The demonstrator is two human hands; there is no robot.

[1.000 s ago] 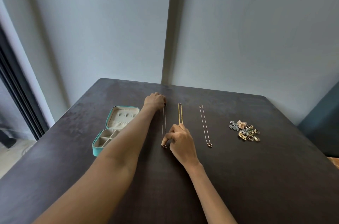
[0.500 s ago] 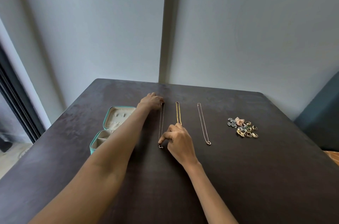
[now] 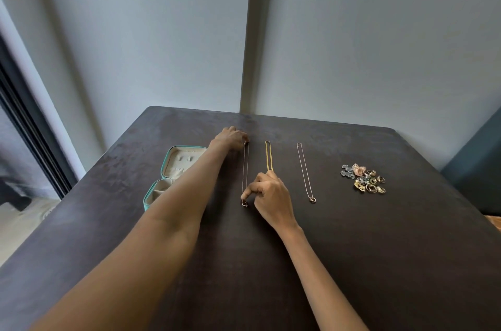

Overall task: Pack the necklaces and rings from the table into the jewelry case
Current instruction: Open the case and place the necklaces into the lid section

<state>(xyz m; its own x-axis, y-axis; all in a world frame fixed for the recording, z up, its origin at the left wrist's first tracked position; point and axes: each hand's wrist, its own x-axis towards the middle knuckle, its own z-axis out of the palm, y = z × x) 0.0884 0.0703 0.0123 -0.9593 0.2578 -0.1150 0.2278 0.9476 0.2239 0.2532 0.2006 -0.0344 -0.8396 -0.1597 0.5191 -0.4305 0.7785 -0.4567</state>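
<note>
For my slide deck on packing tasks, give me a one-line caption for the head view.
Both hands pinch the ends of the leftmost necklace beside an open teal jewelry case.

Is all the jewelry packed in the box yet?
Not yet. The open teal jewelry case shows no jewelry inside. The left hand and right hand hold the ends of the thin dark chain necklace. The yellow gold necklace, thin silver necklace and pile of rings remain.
</note>
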